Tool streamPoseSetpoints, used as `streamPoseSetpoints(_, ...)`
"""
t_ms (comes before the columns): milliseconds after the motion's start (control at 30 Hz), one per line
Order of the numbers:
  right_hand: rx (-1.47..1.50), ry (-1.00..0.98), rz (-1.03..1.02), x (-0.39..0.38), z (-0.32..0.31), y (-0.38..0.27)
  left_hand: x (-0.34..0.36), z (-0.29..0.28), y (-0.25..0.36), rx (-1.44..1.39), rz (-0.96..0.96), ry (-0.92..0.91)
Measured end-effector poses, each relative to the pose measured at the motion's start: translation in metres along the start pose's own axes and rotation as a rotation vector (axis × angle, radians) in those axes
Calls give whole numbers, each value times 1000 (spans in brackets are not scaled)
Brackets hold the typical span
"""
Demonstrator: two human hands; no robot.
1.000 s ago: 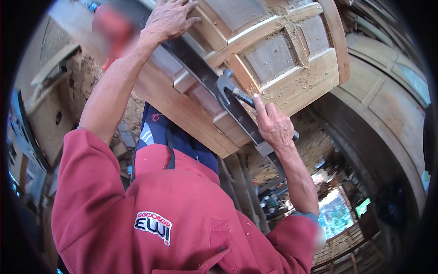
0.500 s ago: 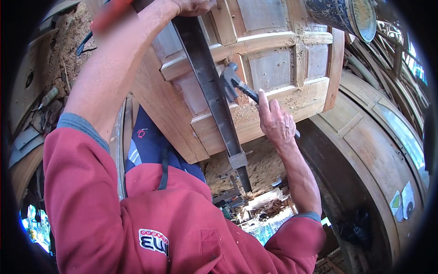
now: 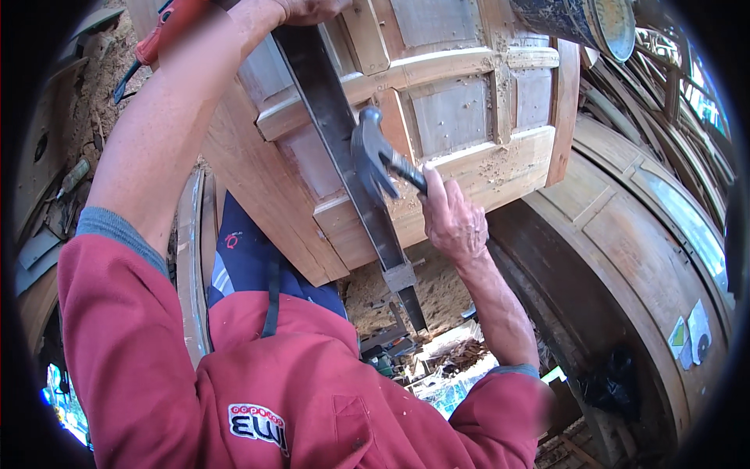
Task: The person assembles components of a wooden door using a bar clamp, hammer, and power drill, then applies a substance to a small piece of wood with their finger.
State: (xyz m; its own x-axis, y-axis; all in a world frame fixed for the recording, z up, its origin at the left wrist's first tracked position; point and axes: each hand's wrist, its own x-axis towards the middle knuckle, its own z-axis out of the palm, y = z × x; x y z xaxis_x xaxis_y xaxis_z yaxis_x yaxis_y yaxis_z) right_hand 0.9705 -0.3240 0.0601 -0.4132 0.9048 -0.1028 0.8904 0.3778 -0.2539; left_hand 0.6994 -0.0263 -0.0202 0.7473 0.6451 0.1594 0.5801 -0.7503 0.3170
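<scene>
My right hand point(image 3: 457, 223) is closed around the handle of a claw hammer point(image 3: 373, 152). The hammer's steel head overlaps a long dark metal bar clamp point(image 3: 312, 86) in the picture; whether the two touch I cannot tell. That clamp lies slantwise across a panelled wooden door point(image 3: 500, 168), with a block near its lower end. At the top edge, my left hand point(image 3: 312, 9) is closed by the clamp's upper end. The picture's edge partly cuts it off, so what it grips is hidden. Wood chips dot the door's panels and rails.
A paint-stained bucket point(image 3: 613, 27) lies on its side at the upper right. A red power tool point(image 3: 164, 35) sits beyond my left forearm. Another panelled wooden piece point(image 3: 625, 227) curves along the right, with a black plastic bag point(image 3: 613, 383) below. Timber strips are piled behind.
My right hand and the hammer have shifted left and slightly down in the picture, and the hammer head has turned. The whole view has also slid a little left. Both hands stay closed.
</scene>
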Motion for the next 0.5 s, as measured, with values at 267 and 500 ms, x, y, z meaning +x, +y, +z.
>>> streamPoseSetpoints(267,13,-263,338,-14,-2,-7,-1,1,3,24,0,5)
streamPoseSetpoints(500,686,133,793,-77,-6,-93,0,-4,13,200,-78,-155)
